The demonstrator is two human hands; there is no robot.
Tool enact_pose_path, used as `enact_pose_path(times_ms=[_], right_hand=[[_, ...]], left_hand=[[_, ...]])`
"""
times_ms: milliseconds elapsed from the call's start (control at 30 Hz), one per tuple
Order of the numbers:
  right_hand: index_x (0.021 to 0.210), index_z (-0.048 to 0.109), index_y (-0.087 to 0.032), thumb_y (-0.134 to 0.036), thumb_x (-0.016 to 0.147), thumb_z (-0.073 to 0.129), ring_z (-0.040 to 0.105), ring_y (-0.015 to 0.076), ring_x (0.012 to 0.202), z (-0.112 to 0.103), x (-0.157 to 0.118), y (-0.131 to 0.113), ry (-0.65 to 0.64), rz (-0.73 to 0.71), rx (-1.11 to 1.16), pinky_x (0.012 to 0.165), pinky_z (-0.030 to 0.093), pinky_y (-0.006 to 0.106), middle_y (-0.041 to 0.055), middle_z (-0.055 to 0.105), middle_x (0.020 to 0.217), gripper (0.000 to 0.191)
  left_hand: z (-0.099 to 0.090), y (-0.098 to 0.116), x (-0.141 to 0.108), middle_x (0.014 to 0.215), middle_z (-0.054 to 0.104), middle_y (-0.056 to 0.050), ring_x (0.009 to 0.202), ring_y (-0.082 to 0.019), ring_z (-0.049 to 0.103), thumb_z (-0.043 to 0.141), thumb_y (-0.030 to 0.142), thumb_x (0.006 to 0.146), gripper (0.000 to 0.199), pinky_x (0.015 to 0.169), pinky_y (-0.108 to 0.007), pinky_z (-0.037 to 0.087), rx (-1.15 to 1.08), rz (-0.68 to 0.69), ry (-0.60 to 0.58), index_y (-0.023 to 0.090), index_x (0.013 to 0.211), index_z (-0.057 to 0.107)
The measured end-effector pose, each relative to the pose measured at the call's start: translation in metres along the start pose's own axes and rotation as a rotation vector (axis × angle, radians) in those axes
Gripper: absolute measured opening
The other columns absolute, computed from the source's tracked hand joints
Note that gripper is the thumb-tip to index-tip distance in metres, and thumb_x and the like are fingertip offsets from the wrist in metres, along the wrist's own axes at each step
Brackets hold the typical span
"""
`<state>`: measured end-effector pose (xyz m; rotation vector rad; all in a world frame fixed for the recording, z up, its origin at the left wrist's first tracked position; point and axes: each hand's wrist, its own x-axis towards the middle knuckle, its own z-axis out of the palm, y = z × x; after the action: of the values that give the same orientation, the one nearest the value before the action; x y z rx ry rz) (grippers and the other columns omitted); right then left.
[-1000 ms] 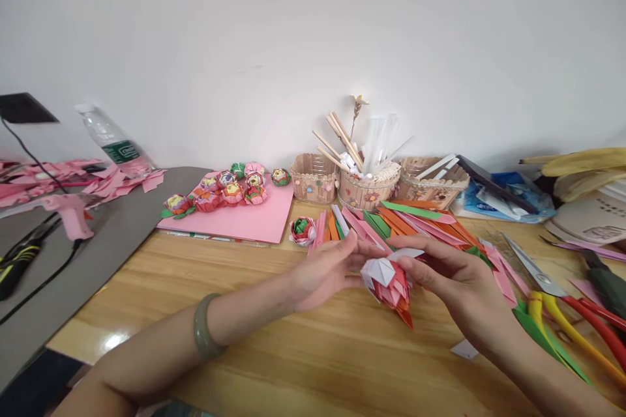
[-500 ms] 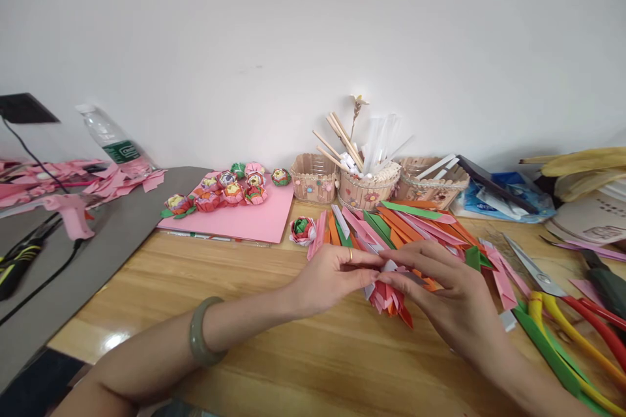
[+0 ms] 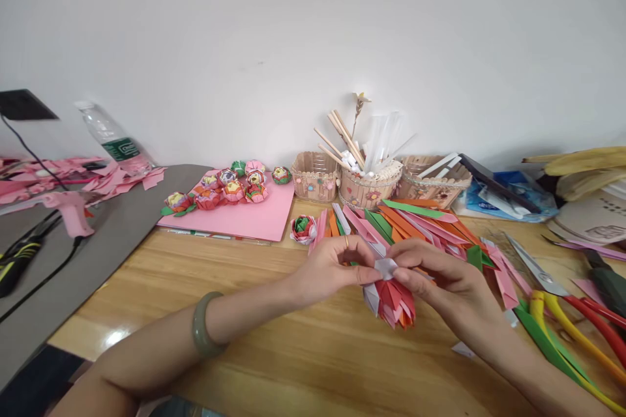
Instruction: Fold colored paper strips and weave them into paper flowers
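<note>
Between my two hands is a folded paper flower [image 3: 395,305] in pink, red, orange and pale lilac. My left hand [image 3: 337,267] pinches the left side of a pale lilac petal [image 3: 386,268] at the flower's upper edge, thumb against forefinger. From the other side, my right hand [image 3: 437,277] grips the same petal with thumb and fingers. The flower hangs below the fingertips, tilted toward me. Behind the hands lies a pile of folded paper strips [image 3: 405,223] in orange, pink, green and lilac. A small finished paper flower [image 3: 304,229] sits left of the pile.
Several paper flowers [image 3: 232,191] rest on pink paper [image 3: 267,218]. Wooden baskets [image 3: 315,186] line the wall, one holding sticks. At right lie scissors [image 3: 542,277] with red handles and yellow-green handled ones [image 3: 557,326]. A pink glue gun [image 3: 73,214] and a bottle [image 3: 115,140] are at left.
The flower has turned, showing more of its red and orange petals. My fingertips have drawn slightly apart, so the pale petal now shows between them. A small pale paper piece now shows beside my right wrist.
</note>
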<state>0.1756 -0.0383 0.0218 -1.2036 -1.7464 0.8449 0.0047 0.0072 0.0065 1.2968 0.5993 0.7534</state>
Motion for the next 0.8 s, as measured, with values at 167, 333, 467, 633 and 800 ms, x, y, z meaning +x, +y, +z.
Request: enact_pose_path(times_ms=[167,333,467,633,800], right_hand=[[0.07,0.063,-0.02,-0.042,0.073,0.062,0.057,0.0155,0.064,0.0,0.001,-0.004,-0.075,0.189,0.173,0.058,0.047,0.026,0.0016,0.063,0.067,0.022],[0.077,0.062,-0.019,-0.041,0.073,0.061,0.057,0.0144,0.063,0.002,0.002,-0.003,-0.11,0.26,0.243,0.058,0.046,0.026,0.002,0.063,0.067,0.022],[0.074,0.061,-0.019,-0.04,0.073,0.061,0.054,0.0119,0.057,0.001,0.001,0.0,-0.131,0.295,0.212,0.053,0.044,0.024,0.001,0.061,0.066,0.021],[0.068,0.058,-0.018,-0.042,0.073,0.06,0.051,0.0117,0.053,0.003,0.0,0.002,-0.088,0.262,0.113,0.047,0.043,0.024,0.0004,0.056,0.061,0.025],[0.077,0.058,-0.02,-0.037,0.08,0.054,0.056,0.0143,0.058,0.006,-0.003,0.001,-0.026,0.121,-0.114,0.054,0.046,0.026,0.002,0.063,0.065,0.017]], left_hand=[[-0.002,0.003,0.0,0.064,0.055,0.002,0.06,-0.007,0.05,0.075,0.029,0.058,0.027,0.058,-0.02,0.038,-0.146,-0.126,-0.005,0.012,0.067,0.056],[0.0,0.006,-0.001,0.065,0.058,0.002,0.059,-0.007,0.053,0.077,0.025,0.056,0.028,0.056,-0.02,0.042,-0.167,-0.169,0.011,0.012,0.071,0.057],[0.002,0.008,0.0,0.06,0.058,0.002,0.055,-0.007,0.052,0.076,0.027,0.055,0.027,0.055,-0.022,0.043,-0.112,-0.174,-0.002,0.012,0.066,0.056],[0.001,0.007,0.001,0.059,0.058,0.002,0.053,-0.007,0.051,0.077,0.026,0.053,0.026,0.054,-0.022,0.042,-0.046,-0.134,0.05,0.011,0.065,0.059],[0.001,-0.002,0.001,0.063,0.059,-0.001,0.057,-0.008,0.052,0.067,0.02,0.064,0.009,0.054,-0.021,0.041,0.108,-0.007,0.105,0.012,0.068,0.064]])
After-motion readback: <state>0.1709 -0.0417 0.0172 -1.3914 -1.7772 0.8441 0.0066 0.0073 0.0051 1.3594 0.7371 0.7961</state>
